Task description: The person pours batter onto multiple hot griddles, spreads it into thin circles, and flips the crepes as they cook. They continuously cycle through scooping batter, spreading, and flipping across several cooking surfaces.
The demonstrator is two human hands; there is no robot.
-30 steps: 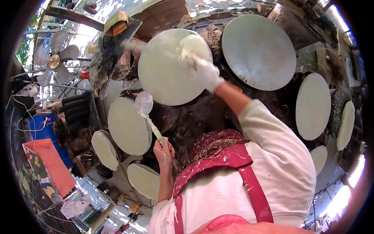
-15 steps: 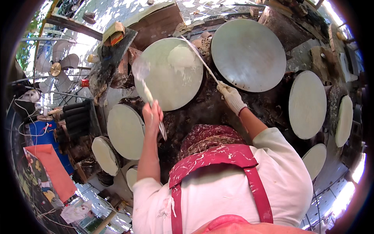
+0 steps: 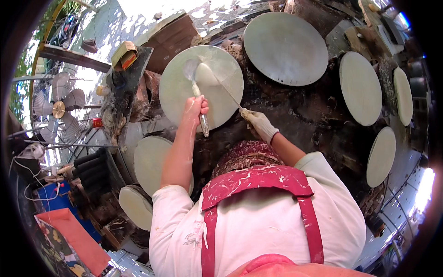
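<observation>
My bare left hand [image 3: 196,107] is closed around the batter-smeared handle of a ladle [image 3: 196,88]. The ladle's round head is blurred above the far half of a round griddle [image 3: 175,104]. Beside it shows a white patch of batter [image 3: 206,75]. In a pale, stained glove, my right hand [image 3: 259,123] grips a long thin stick [image 3: 229,93] at the griddle's right edge. The stick slants over the griddle toward the white patch; whether its far end touches the surface, I cannot tell.
A larger grey griddle [image 3: 286,51] stands at far right, with pale round griddles [image 3: 361,88] further right and another pale griddle [image 3: 150,161] at near left. A dark board [image 3: 136,87] holds a small carton [image 3: 123,56]. A fan [image 3: 59,109] stands at left.
My left hand has moved right and farther over the griddle with the ladle. My right hand has come left and nearer, swinging the stick from the far rim to the white patch.
</observation>
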